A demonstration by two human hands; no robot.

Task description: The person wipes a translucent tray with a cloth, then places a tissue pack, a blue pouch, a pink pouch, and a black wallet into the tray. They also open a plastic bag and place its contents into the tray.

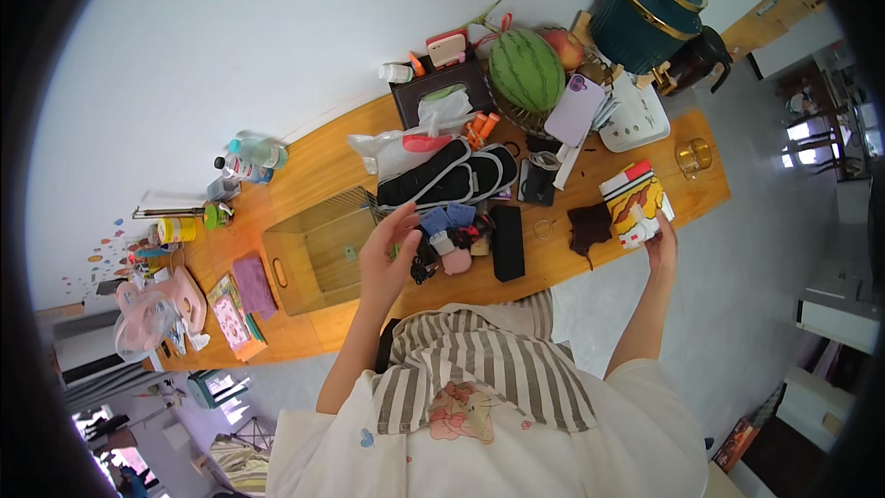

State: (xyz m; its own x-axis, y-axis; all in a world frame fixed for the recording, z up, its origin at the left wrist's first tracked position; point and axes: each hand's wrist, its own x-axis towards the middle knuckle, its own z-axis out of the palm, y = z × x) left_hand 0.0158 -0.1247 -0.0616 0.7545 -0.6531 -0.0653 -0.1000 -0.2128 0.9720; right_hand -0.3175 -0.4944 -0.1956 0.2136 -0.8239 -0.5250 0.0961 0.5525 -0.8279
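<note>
My left hand [388,256] is raised over the right end of a clear plastic basket [276,266], thumb and fingers apart with nothing between them. Just right of it lie a pink case [456,261], a white plug adapter [441,243], blue packets [448,217], a dark cable [422,268] and a long black case [508,243]. My right hand [664,245] holds the near right edge of a yellow, red and white printed packet [632,200] near the table's front edge. A dark brown cloth pouch [589,227] lies directly left of the packet. Some fingers are hidden.
Behind stand a watermelon [527,70] in a wire basket, a tissue box [408,104], a green canister [646,17] and a white tray [636,117]. A glass cup [693,157] is near the right end. Bottles [259,152] and a pink fan [142,321] stand left.
</note>
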